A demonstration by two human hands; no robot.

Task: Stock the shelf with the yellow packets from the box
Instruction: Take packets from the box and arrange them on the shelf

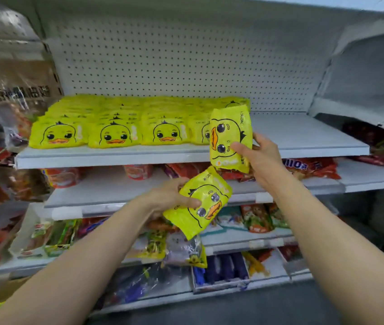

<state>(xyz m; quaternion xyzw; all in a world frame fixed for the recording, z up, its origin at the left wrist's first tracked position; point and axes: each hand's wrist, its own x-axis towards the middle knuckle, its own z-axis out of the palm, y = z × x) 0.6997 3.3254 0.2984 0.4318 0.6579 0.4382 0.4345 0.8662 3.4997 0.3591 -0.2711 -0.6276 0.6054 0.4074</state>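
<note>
Yellow packets [116, 127] printed with a duck face fill the left and middle of the top shelf [303, 137], standing in rows; only the front row shows its faces clearly, and the rows behind are visible as yellow top edges alone. The fourth front packet, counting from the left, is partly hidden behind the packet in the right hand. The right part of that shelf is bare white board in front of a pegboard back panel [174, 62].

The right hand [260, 156], right of centre, pinches a yellow packet [229, 137] turned on its side, thumb across the front and fingers curled behind it, held in front of the shelf's front edge just beside the standing rows. The left hand [170, 198], at centre and lower, grips a second yellow packet [204, 202] that is tilted, thumb on the front and the other fingers hidden behind. The two packets are close, almost touching at their corners.

The lower shelves [116, 188] carry red, green and blue snack bags, blurred and hard to read. At the upper left a brown bag [20, 90] with dark lettering is smeared by motion. The box cannot be made out; a yellow scrap is cut off at the lower left corner.
</note>
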